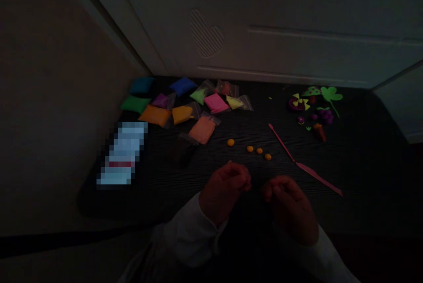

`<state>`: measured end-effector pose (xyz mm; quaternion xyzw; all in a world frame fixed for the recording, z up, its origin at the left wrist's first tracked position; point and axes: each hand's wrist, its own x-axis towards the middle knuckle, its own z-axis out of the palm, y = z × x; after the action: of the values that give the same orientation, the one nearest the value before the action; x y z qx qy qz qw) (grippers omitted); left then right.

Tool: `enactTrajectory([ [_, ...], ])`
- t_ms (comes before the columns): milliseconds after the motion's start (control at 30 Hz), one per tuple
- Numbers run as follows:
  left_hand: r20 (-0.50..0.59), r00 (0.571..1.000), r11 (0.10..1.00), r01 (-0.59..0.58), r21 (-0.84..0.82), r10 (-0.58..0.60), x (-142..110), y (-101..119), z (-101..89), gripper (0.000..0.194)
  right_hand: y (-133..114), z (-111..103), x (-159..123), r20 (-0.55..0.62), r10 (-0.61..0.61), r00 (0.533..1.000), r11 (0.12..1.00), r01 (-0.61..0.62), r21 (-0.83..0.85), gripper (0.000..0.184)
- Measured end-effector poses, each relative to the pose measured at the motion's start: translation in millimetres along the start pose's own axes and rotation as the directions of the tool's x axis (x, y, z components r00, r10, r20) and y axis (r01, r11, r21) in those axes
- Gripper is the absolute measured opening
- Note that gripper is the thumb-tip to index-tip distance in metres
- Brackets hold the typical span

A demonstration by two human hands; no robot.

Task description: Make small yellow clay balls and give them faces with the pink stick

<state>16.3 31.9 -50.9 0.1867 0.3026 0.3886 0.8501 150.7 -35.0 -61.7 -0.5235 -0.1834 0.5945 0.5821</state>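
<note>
My left hand (pixel 226 191) is closed near the front edge of the dark table, thumb against curled fingers. What it holds, if anything, is hidden in the dim light. Close by on the right, my right hand (pixel 292 207) is also closed in a pinch, with its contents not visible. A small gap separates the two hands. Just beyond them lie several small orange-yellow balls of clay, among them a plain one (pixel 230 142) and a dark-specked one (pixel 268 157). To the right rest a thin pink modelling tool (pixel 281 143) and a wider pink clay knife (pixel 319 178).
Bags of coloured clay, such as orange (pixel 155 115), pink (pixel 216 103) and peach (pixel 204 129), lie at the back left. A lit, blurred phone screen (pixel 122 153) is at the left. Small clay pieces, including a green flower (pixel 331 94) and purple grapes (pixel 326 117), sit at the back right.
</note>
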Motion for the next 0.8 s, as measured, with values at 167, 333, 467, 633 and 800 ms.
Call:
enactTrajectory([
  [167,-0.008,1.0,1.0,0.01,0.003,-0.01,-0.9,-0.4,-0.9,0.01,1.0,-0.2,0.8,0.008,-0.012,1.0,1.0,0.012,-0.023,0.015],
  [333,-0.029,1.0,1.0,0.009,0.012,-0.009,-1.1,-0.9,-1.5,0.009,3.5,-1.2,2.5,0.022,-0.042,0.999,0.998,0.044,-0.048,0.017],
  [467,-0.048,0.999,0.999,0.017,0.041,-0.015,-1.2,0.1,-0.6,0.01,2.9,2.2,0.0,0.025,-0.073,0.997,0.993,0.075,-0.09,0.015],
  [633,-0.046,0.998,0.989,0.048,0.143,-0.042,-1.6,0.1,-0.1,0.011,-4.3,9.6,-2.8,0.08,-0.341,0.937,0.83,0.34,-0.441,0.014],
  [800,-0.021,0.999,0.977,0.048,0.209,-0.044,-1.3,-3.4,-5.1,0.012,-6.1,16.4,4.6,0.251,-0.538,0.804,0.519,0.551,-0.653,0.018],
])
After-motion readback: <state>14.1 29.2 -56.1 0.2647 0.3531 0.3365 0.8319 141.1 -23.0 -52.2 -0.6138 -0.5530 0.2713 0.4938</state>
